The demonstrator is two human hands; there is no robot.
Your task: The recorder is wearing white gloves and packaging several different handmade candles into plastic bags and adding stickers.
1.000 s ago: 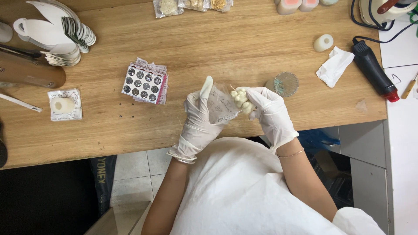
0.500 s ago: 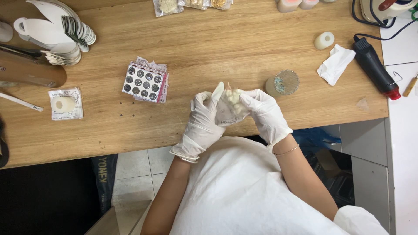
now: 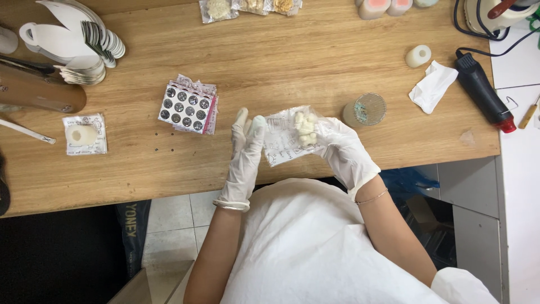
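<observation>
So a small clear bag [image 3: 292, 138] of little white lumps is held over the wooden table [image 3: 315, 62] edge, pinched shut-tight by the gloved right hand [image 3: 344, 151]. The gloved left hand [image 3: 246, 152] is kept flat and open beside it, fingers straight, barely touching the bag's edge.

There is one view only, from the camera on my head, so nothing is shared with another view. It looks almost straight down over my white-clad chest and lap onto the near edge of the light wooden worktable [image 3: 315, 62]. It sits fairly near: my white-gloved left hand [image 3: 246, 155] and white-gloved right hand [image 3: 344, 151] lie at mid-frame, the tiled floor below.
</observation>
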